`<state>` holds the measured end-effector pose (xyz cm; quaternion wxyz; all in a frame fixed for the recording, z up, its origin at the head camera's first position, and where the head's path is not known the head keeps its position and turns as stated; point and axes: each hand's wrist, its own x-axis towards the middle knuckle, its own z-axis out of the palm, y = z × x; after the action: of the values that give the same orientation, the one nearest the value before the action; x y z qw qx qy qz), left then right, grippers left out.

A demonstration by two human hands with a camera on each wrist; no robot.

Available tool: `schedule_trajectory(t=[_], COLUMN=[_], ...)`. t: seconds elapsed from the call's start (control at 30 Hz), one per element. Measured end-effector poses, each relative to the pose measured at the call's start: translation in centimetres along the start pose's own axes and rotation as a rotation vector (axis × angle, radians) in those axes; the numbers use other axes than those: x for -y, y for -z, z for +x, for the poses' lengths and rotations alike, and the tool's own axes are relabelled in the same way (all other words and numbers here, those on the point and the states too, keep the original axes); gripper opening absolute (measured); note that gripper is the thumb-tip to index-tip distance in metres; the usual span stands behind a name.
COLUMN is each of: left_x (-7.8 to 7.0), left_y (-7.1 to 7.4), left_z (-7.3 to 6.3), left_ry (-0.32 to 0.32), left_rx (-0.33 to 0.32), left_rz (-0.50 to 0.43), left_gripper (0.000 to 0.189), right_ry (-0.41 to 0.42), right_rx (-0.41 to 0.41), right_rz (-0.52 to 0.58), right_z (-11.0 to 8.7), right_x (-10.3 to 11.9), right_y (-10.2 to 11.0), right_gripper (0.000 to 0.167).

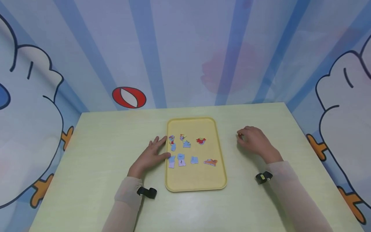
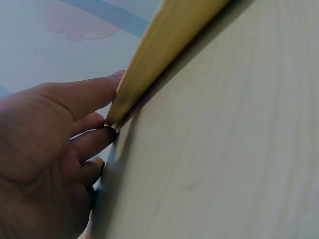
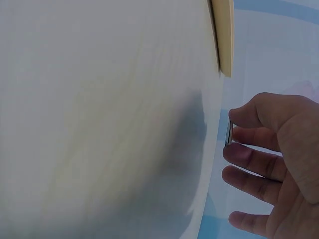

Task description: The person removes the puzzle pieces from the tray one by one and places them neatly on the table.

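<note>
A yellow tray (image 1: 194,180) lies on the table with several small flat puzzle pieces on it. Among them are a red piece (image 1: 201,141), an orange one (image 1: 210,162) and a plain blue one (image 1: 194,159). My left hand (image 1: 149,158) touches the tray's left rim with thumb and fingers extended; the left wrist view has the thumb (image 2: 94,97) against the tray's side wall. To the right of the tray, my right hand (image 1: 255,141) pinches a small thin puzzle piece (image 3: 229,133) between thumb and fingers, above the table. Its printed face is mostly hidden.
The pale wooden table (image 1: 95,154) runs back to a blue striped backdrop (image 1: 188,54) with a red-and-white ball (image 1: 129,97) printed on it. White cartoon figures are printed on both sides. Each wrist wears a black strap (image 1: 147,192).
</note>
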<state>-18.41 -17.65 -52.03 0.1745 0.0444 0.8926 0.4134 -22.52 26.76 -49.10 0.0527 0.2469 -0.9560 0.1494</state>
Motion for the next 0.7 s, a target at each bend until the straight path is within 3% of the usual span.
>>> schedule_trajectory(t=[0.27, 0.7], left_x=[0.1, -0.5], left_y=[0.1, 0.1], left_z=[0.0, -0.3], left_ry=[-0.007, 0.028], left_rx=[0.001, -0.005], left_rz=[0.004, 0.006], left_gripper=[0.085, 0.086], right_ry=[-0.032, -0.129], right_rx=[-0.010, 0.093], right_rz=[-0.017, 0.041], right_z=[-1.2, -2.7], right_x=[-1.5, -4.4], right_y=[0.5, 1.2], right_gripper=[0.012, 0.021])
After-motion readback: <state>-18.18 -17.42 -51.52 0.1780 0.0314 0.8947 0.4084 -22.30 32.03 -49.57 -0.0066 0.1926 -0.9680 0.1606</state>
